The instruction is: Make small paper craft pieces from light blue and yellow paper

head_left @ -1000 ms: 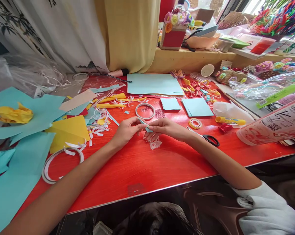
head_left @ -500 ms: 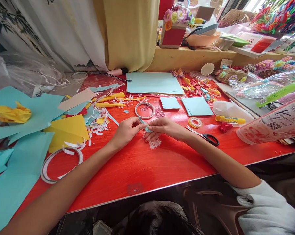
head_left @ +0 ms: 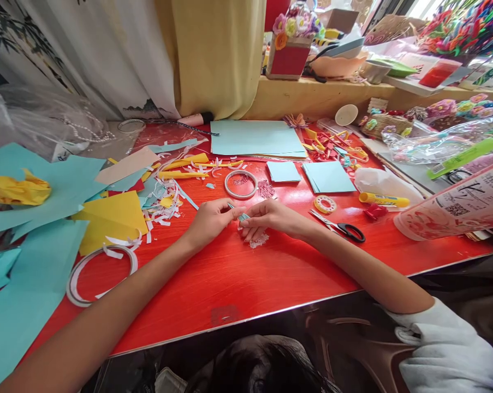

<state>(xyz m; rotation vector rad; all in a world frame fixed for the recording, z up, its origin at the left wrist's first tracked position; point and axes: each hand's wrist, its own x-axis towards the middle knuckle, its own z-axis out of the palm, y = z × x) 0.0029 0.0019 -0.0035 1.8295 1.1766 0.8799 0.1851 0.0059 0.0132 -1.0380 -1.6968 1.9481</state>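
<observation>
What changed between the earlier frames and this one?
The folded light-blue paper piece has turned, showing less, and the right hand has shifted slightly down in view. Nothing was let go: that hand and the left hand still hold the paper. The black-handled metal scissors and yellow glue stick stayed put.

Right arm: I read a short sleeve [head_left: 446,344] of plain, pale grey-white cloth, located below the right part of the red table [head_left: 271,284]. Soft creases cross its surface. The hem ends close to the elbow, where the fabric gathers into a loose fold. The right forearm [head_left: 352,256] is bare from hem to wrist and narrows toward the bare right hand [head_left: 271,218]. Left arm: I have a bare left forearm [head_left: 119,305], likewise tapered, and a bare left hand [head_left: 209,222]. Below the table's front edge, I cannot identify a dark, rounded shape [head_left: 266,365] as hair or clothing.
</observation>
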